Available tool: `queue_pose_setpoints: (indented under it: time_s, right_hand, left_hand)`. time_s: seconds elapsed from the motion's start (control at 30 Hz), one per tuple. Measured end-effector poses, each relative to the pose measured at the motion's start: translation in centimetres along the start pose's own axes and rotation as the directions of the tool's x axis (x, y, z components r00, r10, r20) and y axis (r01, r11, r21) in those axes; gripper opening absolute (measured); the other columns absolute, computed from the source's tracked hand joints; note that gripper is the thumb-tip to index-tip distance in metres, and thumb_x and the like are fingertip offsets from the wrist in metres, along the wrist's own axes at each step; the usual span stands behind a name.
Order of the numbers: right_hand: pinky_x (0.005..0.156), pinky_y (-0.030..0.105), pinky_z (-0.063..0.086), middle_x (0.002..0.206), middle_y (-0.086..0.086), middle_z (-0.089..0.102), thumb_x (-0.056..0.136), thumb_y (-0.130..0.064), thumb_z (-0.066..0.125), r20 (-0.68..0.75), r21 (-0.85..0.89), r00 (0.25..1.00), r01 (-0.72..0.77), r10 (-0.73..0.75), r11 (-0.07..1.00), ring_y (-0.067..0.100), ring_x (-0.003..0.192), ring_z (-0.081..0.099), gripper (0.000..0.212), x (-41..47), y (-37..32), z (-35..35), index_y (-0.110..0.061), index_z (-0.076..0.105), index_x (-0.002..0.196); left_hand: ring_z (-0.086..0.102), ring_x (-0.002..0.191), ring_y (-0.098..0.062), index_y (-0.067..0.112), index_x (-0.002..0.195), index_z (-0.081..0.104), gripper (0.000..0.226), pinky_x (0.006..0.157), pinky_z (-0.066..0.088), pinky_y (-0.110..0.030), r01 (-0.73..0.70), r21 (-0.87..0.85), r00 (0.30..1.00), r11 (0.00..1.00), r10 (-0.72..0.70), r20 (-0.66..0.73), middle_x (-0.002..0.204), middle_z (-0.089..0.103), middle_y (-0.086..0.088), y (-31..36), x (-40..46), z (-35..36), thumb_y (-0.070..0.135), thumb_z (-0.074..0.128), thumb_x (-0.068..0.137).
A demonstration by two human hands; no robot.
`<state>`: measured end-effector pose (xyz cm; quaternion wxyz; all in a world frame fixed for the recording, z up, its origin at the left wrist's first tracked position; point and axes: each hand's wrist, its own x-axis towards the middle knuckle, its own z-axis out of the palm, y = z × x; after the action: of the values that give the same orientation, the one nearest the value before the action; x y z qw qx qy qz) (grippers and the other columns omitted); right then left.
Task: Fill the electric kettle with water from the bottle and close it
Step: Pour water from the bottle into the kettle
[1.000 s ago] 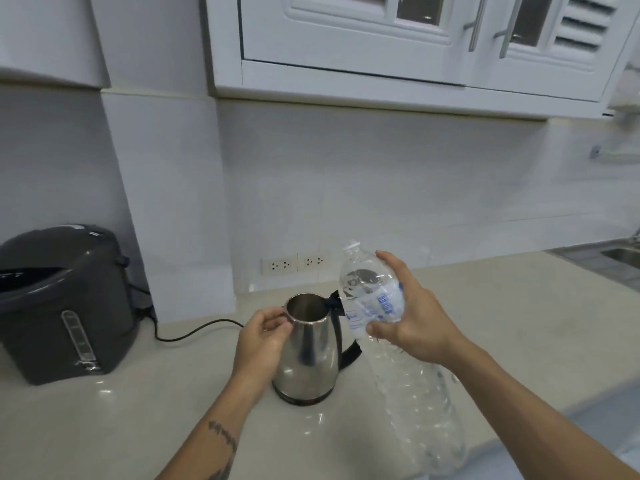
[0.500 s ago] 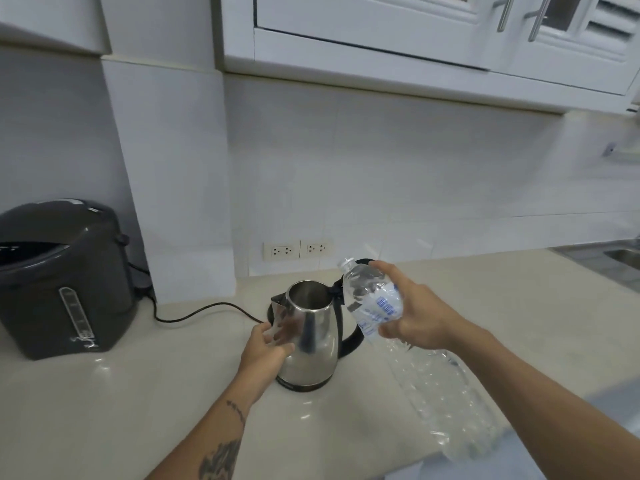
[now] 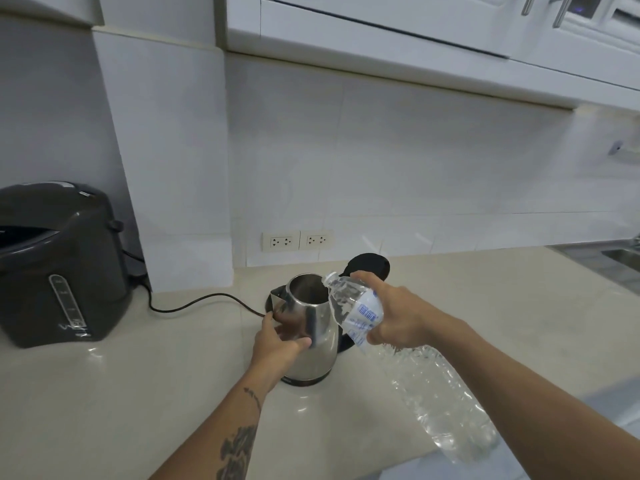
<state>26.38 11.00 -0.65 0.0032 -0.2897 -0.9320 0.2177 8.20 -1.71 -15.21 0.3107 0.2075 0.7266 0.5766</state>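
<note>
A stainless steel electric kettle (image 3: 317, 344) stands on the beige counter (image 3: 104, 393), its black lid (image 3: 369, 265) flipped up behind the open mouth. My left hand (image 3: 277, 341) grips the kettle's left side below the spout. My right hand (image 3: 394, 315) holds a large clear plastic water bottle (image 3: 415, 372) around its labelled upper part. The bottle is tilted, its uncapped neck resting at the right rim of the kettle's mouth and its base down toward me. No stream of water is visible.
A dark grey hot-water dispenser (image 3: 59, 265) stands at the left with a black cord (image 3: 194, 303) running across the counter toward the kettle. Wall sockets (image 3: 298, 240) sit behind. A steel sink (image 3: 620, 258) lies far right. White cabinets (image 3: 415, 26) hang overhead.
The bottle has tipped further and its neck has come down to the kettle's rim. My left hand slid lower on the kettle's side. The view has tilted downward.
</note>
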Motion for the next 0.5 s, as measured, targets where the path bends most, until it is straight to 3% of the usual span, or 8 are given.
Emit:
queue_pose_setpoints:
  time_s: [0.2, 0.5]
  right_hand:
    - [0.057, 0.032, 0.059, 0.088, 0.001, 0.065, 0.07, -0.014, 0.078, 0.058, -0.059, 0.998, -0.02, 0.024, 0.998, 0.018, 0.065, 0.065, 0.104, 0.7, -0.6, -0.1, -0.048, 0.019, 0.148]
    - [0.059, 0.028, 0.051, 0.089, 0.001, 0.064, 0.072, -0.01, 0.08, 0.105, -0.07, 0.993, -0.053, 0.06, 0.996, 0.02, 0.07, 0.065, 0.108, 1.1, -0.9, -0.4, -0.045, 0.017, 0.153]
  left_hand:
    - [0.06, 0.105, -0.014, 0.027, 0.136, 0.04, 0.082, 0.086, 0.043, -0.029, 0.002, -0.005, 1.0, 1.0, -0.002, 0.01, 0.117, 0.062, 0.005, -0.3, 0.4, -0.1, 0.018, 0.086, 0.068]
    - [0.057, 0.116, -0.018, 0.025, 0.146, 0.034, 0.095, 0.1, 0.045, -0.037, 0.01, 0.038, 1.0, 0.999, -0.011, 0.026, 0.133, 0.059, 0.001, -0.2, 0.7, -0.5, 0.022, 0.087, 0.068]
